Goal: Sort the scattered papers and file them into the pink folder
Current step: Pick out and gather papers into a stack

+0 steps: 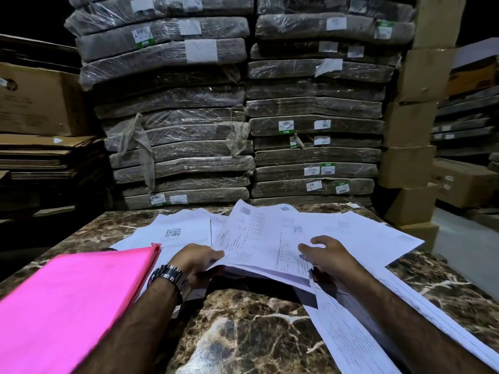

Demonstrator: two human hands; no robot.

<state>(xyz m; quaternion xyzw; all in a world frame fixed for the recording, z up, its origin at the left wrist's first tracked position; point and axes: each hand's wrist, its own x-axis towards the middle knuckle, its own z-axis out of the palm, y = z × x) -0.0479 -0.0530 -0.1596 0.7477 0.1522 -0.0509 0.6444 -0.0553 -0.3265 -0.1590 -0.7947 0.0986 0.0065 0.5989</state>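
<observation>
Pink folder (pixel 67 306) lies on the left side of the brown marble bench (pixel 243 333), closed, its far corner ending in a small pink tie. Beyond the bench on that side stand a cardboard box (pixel 35 103) and a pile of flattened cardboard (pixel 46 155).

Just right of the folder, partly under it, is a white sheet with a QR code (pixel 172 232). It is one of the scattered papers (pixel 351 233) fanned across the far middle of the bench.

The left grip (pixel 198 261), with a metal watch (pixel 170 278) on its wrist, pinches the near left edge of a lifted bundle of printed sheets (pixel 256 247), thumb on top and fingers beneath. Behind the bench, two tall stacks of plastic-wrapped bundles (pixel 175 117) with white labels fill the middle of the view.

The right grip (pixel 328 256) rests on the bundle's right part, fingers spread and slightly bent on the top sheet. Whether its thumb hooks under the edge cannot be told.

More printed sheets (pixel 359 336) run from under that arm toward the near right edge of the bench. Plain cardboard boxes (pixel 410 130) are stacked at the far right.
</observation>
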